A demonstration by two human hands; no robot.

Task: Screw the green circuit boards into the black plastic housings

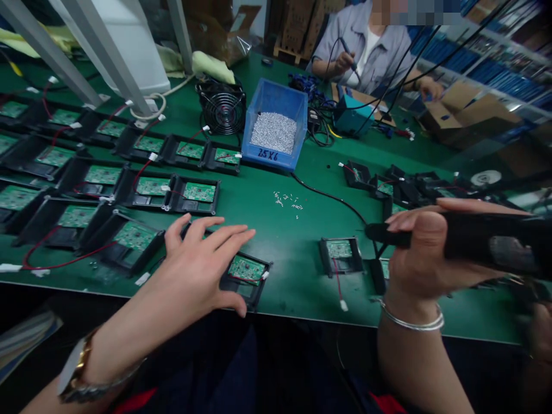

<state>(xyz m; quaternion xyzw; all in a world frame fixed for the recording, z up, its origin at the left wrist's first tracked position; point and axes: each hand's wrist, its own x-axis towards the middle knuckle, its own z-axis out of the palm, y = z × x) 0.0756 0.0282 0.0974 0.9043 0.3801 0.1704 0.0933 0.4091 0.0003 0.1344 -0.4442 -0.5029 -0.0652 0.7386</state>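
Observation:
My left hand (198, 267) is spread, fingers apart, over a black plastic housing (254, 296) with a green circuit board (246, 268) in it. Part of that housing is hidden under the hand, so I cannot tell how firmly I touch it. In my right hand (420, 259) is a black corded electric screwdriver (487, 238), held level, its cord end pointing left and its far end blurred. Between the hands stands another housing (357, 261) with a board and a red lead ending in a white plug (344, 305). Small loose screws (287, 199) lie scattered on the green mat.
Rows of housings with boards (149, 187) fill the left side. A blue bin (276, 155) of screws stands behind, beside a black fan (223, 109). More housings (399, 181) are piled at right. Across the table a person (366, 46) holds a soldering iron (349, 54).

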